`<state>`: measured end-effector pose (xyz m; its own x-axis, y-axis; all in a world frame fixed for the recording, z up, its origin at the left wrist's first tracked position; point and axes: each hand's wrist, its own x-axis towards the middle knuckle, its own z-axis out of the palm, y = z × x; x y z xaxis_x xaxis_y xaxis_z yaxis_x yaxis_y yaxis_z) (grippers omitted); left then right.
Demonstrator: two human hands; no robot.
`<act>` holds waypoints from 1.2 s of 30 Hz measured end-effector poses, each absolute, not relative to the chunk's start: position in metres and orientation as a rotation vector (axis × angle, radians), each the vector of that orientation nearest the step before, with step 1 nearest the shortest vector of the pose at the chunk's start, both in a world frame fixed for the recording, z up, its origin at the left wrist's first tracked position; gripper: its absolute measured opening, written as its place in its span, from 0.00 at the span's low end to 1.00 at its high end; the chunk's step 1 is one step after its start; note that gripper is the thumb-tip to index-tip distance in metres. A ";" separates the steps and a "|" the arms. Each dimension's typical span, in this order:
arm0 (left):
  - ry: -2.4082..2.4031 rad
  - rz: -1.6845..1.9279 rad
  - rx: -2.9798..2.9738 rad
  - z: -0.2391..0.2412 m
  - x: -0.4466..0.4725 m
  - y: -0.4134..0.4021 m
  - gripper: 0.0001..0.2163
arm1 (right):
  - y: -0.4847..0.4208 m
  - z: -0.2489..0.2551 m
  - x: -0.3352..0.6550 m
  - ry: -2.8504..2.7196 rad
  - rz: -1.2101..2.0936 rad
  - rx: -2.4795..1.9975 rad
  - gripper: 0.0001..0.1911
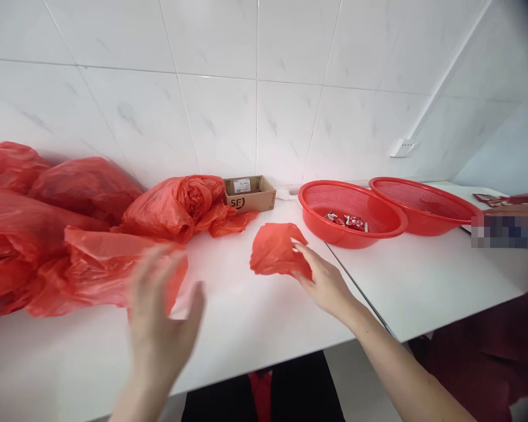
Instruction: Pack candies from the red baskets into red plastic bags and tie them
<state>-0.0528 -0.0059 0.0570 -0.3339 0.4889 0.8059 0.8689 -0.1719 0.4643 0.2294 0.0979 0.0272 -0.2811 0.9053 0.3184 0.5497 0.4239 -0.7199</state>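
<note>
My right hand (pixel 323 281) grips the edge of a small crumpled red plastic bag (pixel 275 249) over the middle of the white table. My left hand (pixel 161 316) is raised near the front, fingers apart and somewhat blurred, with nothing in it. Behind its fingers lies a loose sheet of red plastic (pixel 101 264), part of a heap of red plastic bags (pixel 17 228) on the left. A bunched red bag (pixel 176 205) sits nearer the wall. I cannot make out whether the small bag holds anything.
An open cardboard box (pixel 255 202) stands against the tiled wall. Two red baskets (pixel 347 234) are at the right; the nearer contains several small red packets (pixel 347 221). A seam crosses the table (pixel 229 328). Another person's arm (pixel 525 210) reaches in at far right.
</note>
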 end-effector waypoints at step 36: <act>-2.029 -2.734 -2.108 -0.006 -0.034 0.114 0.21 | 0.147 0.023 0.229 -1.408 1.084 -1.172 0.17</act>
